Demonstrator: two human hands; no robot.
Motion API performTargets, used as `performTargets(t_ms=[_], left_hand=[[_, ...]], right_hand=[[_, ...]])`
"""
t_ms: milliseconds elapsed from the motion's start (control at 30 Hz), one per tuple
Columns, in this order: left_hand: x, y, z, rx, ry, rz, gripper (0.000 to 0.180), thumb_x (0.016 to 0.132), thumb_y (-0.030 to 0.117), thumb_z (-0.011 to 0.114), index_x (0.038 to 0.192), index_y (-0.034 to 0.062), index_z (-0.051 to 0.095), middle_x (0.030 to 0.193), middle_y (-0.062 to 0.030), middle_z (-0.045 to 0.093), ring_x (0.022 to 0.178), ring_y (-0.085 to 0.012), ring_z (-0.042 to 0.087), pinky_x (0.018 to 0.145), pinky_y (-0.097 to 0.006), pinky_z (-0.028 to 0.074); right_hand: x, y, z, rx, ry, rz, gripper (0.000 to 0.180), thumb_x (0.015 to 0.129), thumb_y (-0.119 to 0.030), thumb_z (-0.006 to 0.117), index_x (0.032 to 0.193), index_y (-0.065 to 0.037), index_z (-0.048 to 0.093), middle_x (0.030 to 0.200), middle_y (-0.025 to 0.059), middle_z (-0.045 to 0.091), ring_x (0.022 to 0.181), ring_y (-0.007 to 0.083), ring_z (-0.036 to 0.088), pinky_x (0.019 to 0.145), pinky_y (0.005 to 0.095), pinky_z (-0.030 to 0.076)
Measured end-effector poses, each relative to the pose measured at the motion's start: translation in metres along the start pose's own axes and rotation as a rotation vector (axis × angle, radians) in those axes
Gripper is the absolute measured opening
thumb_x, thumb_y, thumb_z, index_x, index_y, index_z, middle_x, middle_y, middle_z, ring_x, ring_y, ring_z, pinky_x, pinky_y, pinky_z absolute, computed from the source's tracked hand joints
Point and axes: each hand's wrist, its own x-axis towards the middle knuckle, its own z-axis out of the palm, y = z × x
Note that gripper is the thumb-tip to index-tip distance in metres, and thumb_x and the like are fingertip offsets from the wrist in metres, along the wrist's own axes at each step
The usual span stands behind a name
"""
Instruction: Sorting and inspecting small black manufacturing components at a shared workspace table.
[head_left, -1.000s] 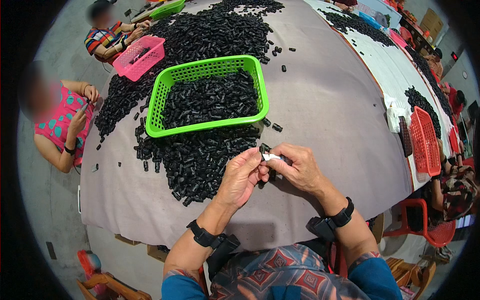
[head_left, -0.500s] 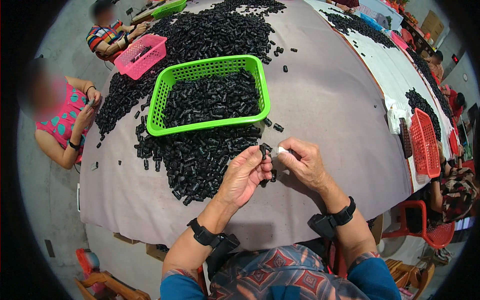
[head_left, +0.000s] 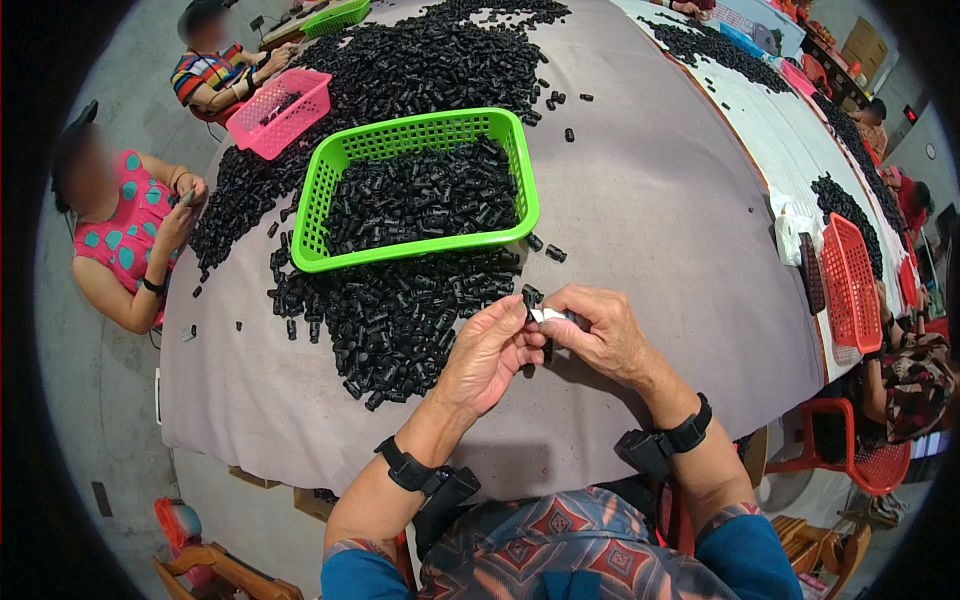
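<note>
In front of me, over the table's near part, my two hands meet. My left hand (head_left: 484, 352) is closed, pinching a small black cylindrical part (head_left: 531, 294) between thumb and fingers. A small white piece (head_left: 547, 315) sits in the closed fingers of my right hand (head_left: 606, 334); its kind cannot be made out. The white piece is against or very near the black part. Beyond my left hand lies a heap of similar black parts (head_left: 395, 325). Behind that stands a bright green slotted basket (head_left: 415, 252), filled with more of them.
A cloth-covered table (head_left: 650, 190) carries a larger black heap (head_left: 420, 75) at the far left. There, a pink basket (head_left: 305, 95) stands near two people working. At right are a red basket (head_left: 850, 290), a white bag (head_left: 792, 240) and a red chair (head_left: 850, 455).
My right hand has moved left, bringing the white piece up to the black part in my left hand. The left hand has barely moved.
</note>
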Motion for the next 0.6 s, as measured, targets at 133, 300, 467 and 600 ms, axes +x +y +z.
performTargets(t_ms=[133,300,467,600], left_hand=[[-0.001,0.001,0.003,-0.006,0.013,-0.005,0.016,0.094,0.019,0.053,0.1,0.0048,0.055,0.083,-0.0029,0.058,0.074,-0.0108,0.058,0.063,-0.026,0.051],[-0.001,0.003,0.003,-0.053,0.007,-0.051,0.015,0.092,0.018,0.056,0.097,0.0037,0.056,0.078,-0.0022,0.057,0.066,-0.0098,0.056,0.057,-0.025,0.05],[-0.003,0.005,0.005,-0.029,-0.027,-0.085,0.015,0.092,0.017,0.056,0.097,0.0027,0.057,0.078,-0.0024,0.057,0.066,-0.0107,0.056,0.058,-0.026,0.051],[-0.006,-0.004,0.009,-0.042,-0.083,-0.102,0.017,0.091,0.017,0.056,0.097,0.0012,0.057,0.078,-0.0029,0.057,0.067,-0.0115,0.056,0.06,-0.027,0.052]], right_hand=[[-0.001,0.002,0.0,-0.01,-0.007,0.003,0.019,0.082,-0.022,0.065,0.083,-0.004,0.063,0.072,0.0096,0.061,0.062,0.0215,0.06,0.056,0.0311,0.046],[0.0,0.0,-0.002,-0.005,-0.033,0.029,0.019,0.082,-0.023,0.065,0.083,-0.003,0.063,0.07,0.0091,0.061,0.06,0.0215,0.059,0.055,0.031,0.045],[-0.002,0.005,0.0,0.123,0.006,0.061,0.015,0.083,-0.018,0.064,0.083,-0.003,0.063,0.063,0.0054,0.056,0.056,0.0122,0.052,0.052,0.0276,0.041],[-0.001,0.014,-0.01,0.205,0.161,0.116,0.012,0.086,-0.014,0.062,0.084,-0.001,0.06,0.065,-0.0037,0.05,0.062,0.0039,0.044,0.052,0.0219,0.036]])
